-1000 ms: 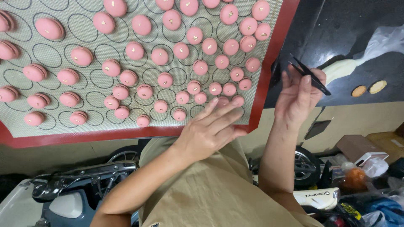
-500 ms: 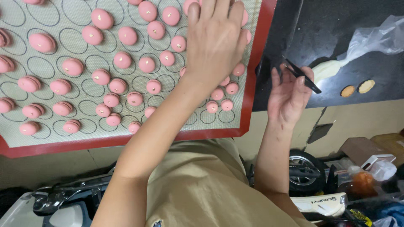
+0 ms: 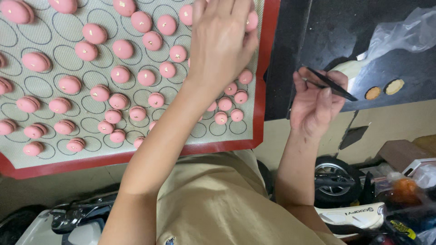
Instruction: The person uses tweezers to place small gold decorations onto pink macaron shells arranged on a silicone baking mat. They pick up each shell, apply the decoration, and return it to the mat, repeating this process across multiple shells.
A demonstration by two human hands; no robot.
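Note:
A silicone baking mat with a red border (image 3: 91, 161) and printed circles carries several pink macarons (image 3: 120, 74), some with small gold flecks on top. My left hand (image 3: 222, 41) reaches over the mat's right part, palm down with fingers spread above the macarons; its fingertips touch the frame's top edge. I cannot tell whether it touches any macaron. My right hand (image 3: 315, 102) is off the mat to the right, above the black counter (image 3: 318, 27), pinching thin black tweezers (image 3: 331, 85) that point right.
A clear plastic piping bag (image 3: 408, 31) with pale cream lies on the black counter at the upper right, next to two small tan discs (image 3: 383, 90). Below the counter edge stand a scooter (image 3: 345, 213) and some boxes. My beige shirt (image 3: 218, 204) fills the bottom centre.
My left hand has moved from the mat's near edge up and across over the macarons at the right. My right hand has stayed beside the mat with the tweezers.

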